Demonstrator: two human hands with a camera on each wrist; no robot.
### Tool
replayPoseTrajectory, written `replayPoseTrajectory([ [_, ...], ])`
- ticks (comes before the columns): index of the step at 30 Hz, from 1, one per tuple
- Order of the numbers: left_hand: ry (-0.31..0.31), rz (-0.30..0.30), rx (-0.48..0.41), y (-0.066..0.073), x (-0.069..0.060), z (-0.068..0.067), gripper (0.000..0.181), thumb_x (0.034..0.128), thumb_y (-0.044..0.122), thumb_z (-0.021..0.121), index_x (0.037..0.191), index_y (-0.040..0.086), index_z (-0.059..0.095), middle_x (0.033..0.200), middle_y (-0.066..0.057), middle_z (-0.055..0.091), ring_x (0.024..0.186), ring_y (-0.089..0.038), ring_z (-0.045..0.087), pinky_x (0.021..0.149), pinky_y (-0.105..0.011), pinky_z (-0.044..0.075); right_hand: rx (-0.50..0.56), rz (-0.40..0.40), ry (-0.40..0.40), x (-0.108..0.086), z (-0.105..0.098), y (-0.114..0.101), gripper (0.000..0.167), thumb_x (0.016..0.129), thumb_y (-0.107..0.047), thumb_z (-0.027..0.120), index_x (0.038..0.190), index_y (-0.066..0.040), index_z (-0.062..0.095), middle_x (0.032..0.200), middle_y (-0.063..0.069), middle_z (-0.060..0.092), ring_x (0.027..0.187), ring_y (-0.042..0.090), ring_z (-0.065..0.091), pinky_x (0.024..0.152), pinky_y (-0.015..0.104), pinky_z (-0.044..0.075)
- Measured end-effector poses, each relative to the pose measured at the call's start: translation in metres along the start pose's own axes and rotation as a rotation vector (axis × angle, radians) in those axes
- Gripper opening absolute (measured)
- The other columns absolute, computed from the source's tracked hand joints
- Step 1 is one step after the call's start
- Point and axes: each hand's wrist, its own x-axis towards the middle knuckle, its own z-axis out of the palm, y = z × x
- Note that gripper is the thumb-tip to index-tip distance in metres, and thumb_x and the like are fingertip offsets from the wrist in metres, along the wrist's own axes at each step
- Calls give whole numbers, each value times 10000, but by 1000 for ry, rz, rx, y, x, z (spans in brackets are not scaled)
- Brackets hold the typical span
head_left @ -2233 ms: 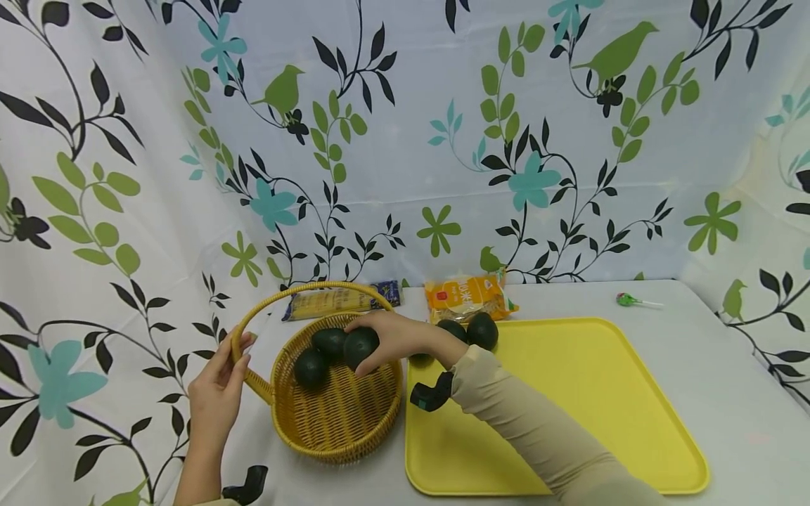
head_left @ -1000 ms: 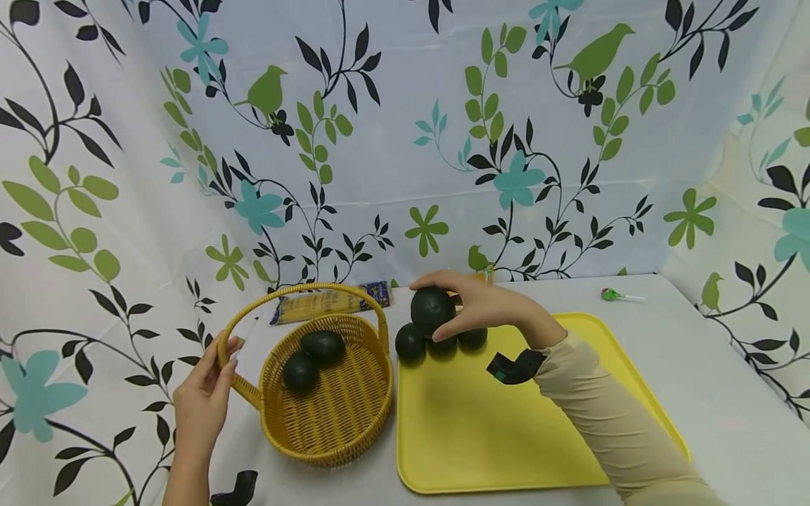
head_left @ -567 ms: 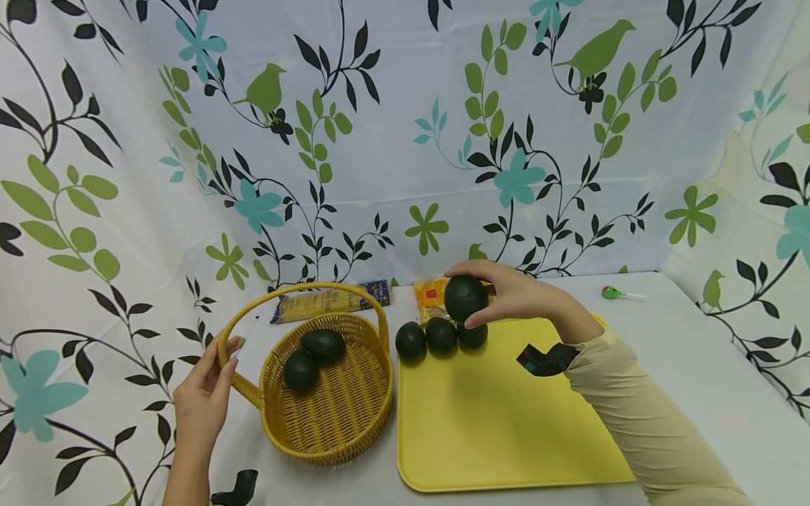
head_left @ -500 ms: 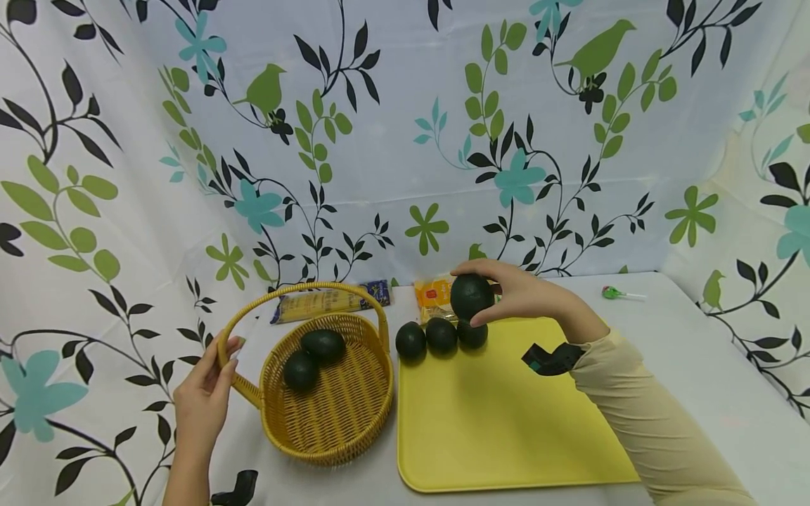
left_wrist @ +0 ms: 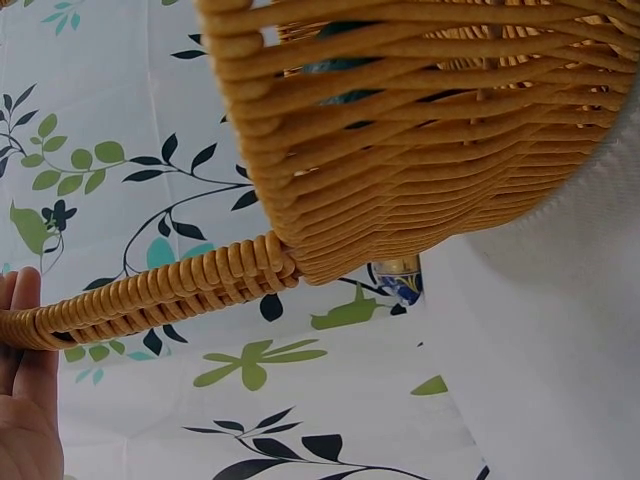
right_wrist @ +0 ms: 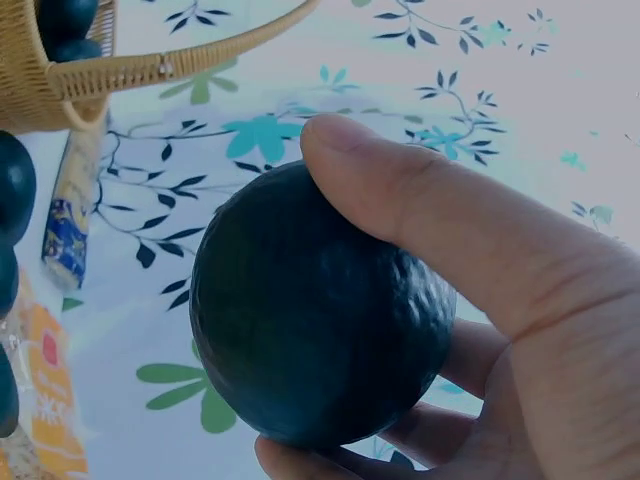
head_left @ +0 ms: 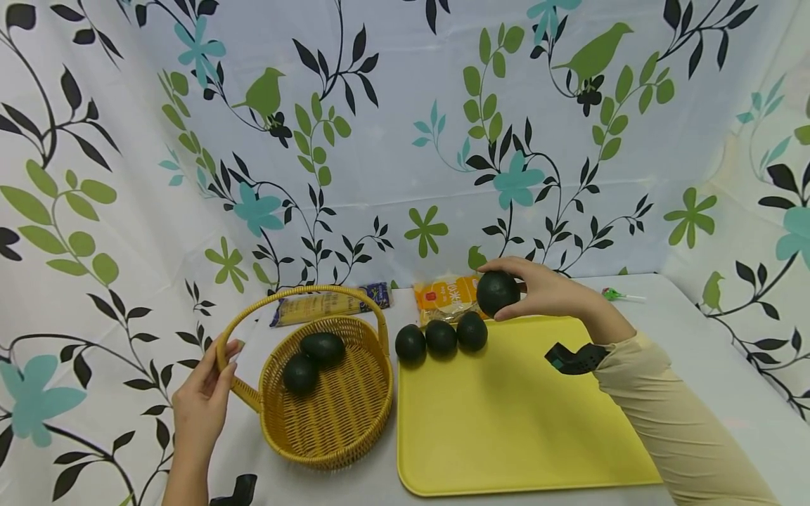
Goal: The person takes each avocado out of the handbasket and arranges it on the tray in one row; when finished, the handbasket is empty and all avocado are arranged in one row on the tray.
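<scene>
A dark green avocado [head_left: 497, 294] is gripped between the thumb and fingers of my right hand [head_left: 547, 289], held up above the far part of the yellow tray [head_left: 525, 422]. The right wrist view shows this avocado [right_wrist: 320, 310] up close. My left hand [head_left: 201, 400] holds the handle [head_left: 253, 309] of a yellow wicker basket [head_left: 329, 429]; in the left wrist view the fingers [left_wrist: 25, 380] wrap its lower end. Two avocados [head_left: 301, 372] lie inside the basket. Three more avocados [head_left: 441, 339] stand in a row at the tray's far left corner.
Behind the basket lies a pack of spaghetti [head_left: 329, 304] with a blue end. An orange food packet [head_left: 446, 295] sits behind the row of avocados. A lollipop [head_left: 620, 295] rests on the white table at the far right. A patterned curtain [head_left: 380, 140] hangs behind.
My right hand lifted an avocado out of the basket and carried it rightward, past the three in the row. My left hand has kept its hold on the handle.
</scene>
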Motion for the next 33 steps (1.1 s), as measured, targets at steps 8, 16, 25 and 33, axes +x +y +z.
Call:
replayPoseTrajectory([
  [8,-4,6,5,-1,0,0,537,880,-23,605,1357,206,513,1152,242,600,1072,165,542,871,7,445,-18,29,8,-2,0,7,732,728,-307,812,1363,-204,463,1398,106,437,1181,296,517,951,479,525],
  [16,-2,15,-2,0,0,0,538,879,-30,603,1361,191,509,1153,248,595,1073,160,546,870,2,450,-46,50,14,-2,-2,14,748,747,-294,796,1386,-142,439,1426,147,403,1187,332,506,939,491,526],
  [25,1,22,-4,0,-1,-1,538,876,-41,602,1357,184,515,1146,257,592,1068,159,549,867,-1,454,-86,88,18,-1,2,24,759,739,-315,797,1391,-167,438,1428,150,404,1205,346,482,954,499,505],
  [33,-4,35,-7,-2,1,-1,543,873,-49,601,1359,177,512,1152,244,599,1076,155,548,873,-2,451,-99,118,16,2,8,39,769,729,-339,800,1389,-165,446,1433,165,403,1216,364,479,933,488,519],
])
